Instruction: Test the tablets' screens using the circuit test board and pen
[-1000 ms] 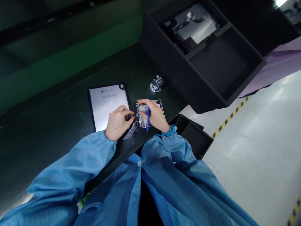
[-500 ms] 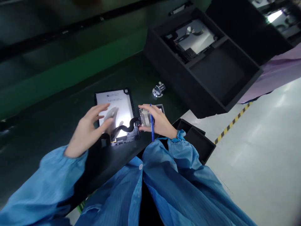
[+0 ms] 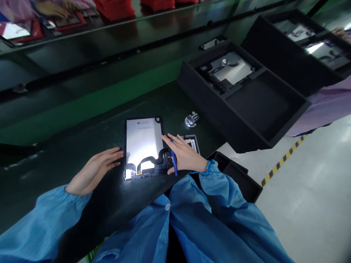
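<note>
A tablet screen assembly lies on the dark bench, its silvery back facing up in a black frame. A black flex cable curves across its lower part toward the right side. My left hand is beside the panel's left edge, fingers stretched out and holding nothing. My right hand is at the panel's right edge with a slim blue pen-like tool held across it, fingers extended. Beneath this hand is a flat part with a white-edged label, mostly covered; a bit of red wire shows near the thumb.
A shiny metal piece sits behind my right hand. A black divided box at the right holds another screen assembly. Smaller black trays are below the bench edge. Across the raised shelf, another person's hands work.
My left hand has moved left off the panel to beside it. My right hand has flattened over the part on the right, still with the blue tool. The camera view has shifted.
</note>
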`<state>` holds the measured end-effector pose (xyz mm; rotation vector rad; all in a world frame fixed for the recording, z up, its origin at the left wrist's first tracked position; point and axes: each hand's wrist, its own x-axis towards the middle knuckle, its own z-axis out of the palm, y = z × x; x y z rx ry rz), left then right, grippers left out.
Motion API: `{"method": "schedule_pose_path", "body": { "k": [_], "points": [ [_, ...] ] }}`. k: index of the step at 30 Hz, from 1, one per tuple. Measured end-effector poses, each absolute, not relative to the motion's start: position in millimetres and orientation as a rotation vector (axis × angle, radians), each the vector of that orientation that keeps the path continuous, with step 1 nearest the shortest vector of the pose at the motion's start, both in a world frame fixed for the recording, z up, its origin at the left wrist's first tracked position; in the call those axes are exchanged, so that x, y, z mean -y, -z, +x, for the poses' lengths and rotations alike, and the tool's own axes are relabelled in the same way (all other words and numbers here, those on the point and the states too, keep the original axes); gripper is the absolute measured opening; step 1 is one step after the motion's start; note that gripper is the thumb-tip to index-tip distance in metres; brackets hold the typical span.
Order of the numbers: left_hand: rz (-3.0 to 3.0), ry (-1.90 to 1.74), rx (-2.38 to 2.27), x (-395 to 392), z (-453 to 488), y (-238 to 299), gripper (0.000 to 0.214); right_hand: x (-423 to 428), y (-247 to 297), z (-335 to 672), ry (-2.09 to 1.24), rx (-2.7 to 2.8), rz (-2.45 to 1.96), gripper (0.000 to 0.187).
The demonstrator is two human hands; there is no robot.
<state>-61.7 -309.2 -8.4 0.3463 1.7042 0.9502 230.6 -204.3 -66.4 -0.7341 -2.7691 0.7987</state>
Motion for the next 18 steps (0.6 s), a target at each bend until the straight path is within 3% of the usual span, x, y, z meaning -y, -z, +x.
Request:
{"method": "schedule_pose_path", "body": {
  "k": [2,5,10,14,18],
  "points": [
    [0.253,-0.922,-1.664,296.1,-57.3,2.5,0.029,202.1,69.0,231.8,-0.849,2.738,-0.729,0.138],
    [0.241,-0.981,-1.499,274.8,-39.5,-18.2,0.034,196.5,62.3,235.2,-1.080,2.591,-0.676,0.134],
    [0.581,-1.133,-1.240,253.1,6.4,-49.3,0.039,197.6,17.8,240.5,-1.396,1.909,-0.691,0.099],
    [0.873,-1.024,-1.070,256.0,23.5,-24.6,0.044,203.9,-2.7,245.8,-1.272,1.719,-0.949,0.080],
    [0.777,-1.300,-1.181,264.4,17.6,26.3,0.036,203.5,11.3,248.7,-1.142,1.627,-1.138,0.063]
  ]
}}
